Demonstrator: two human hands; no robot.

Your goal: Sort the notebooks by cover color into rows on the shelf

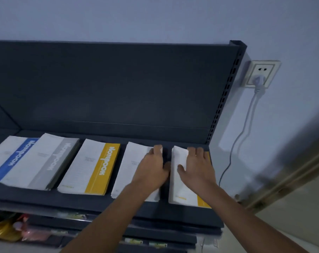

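- The left hand (152, 167) lies flat and wide on a white-faced stack (129, 170), with the fingers reaching its far edge. The hand covers the coloured band, so I cannot tell its colour.
- At 3 o'clock of it, the right hand (195, 167) presses with spread fingers on the yellow-banded stack (180, 194) at the right end of the shelf (100, 203). Probably both hands square the piles, with a gap between them.
- Toward 9 o'clock lie the yellow stack (92, 167), the grey stack (45, 161) and the blue stack (8, 157), one colour each, so the sorting seems nearly done.
- Far behind, at 12 o'clock, stands the dark back panel (109, 84).
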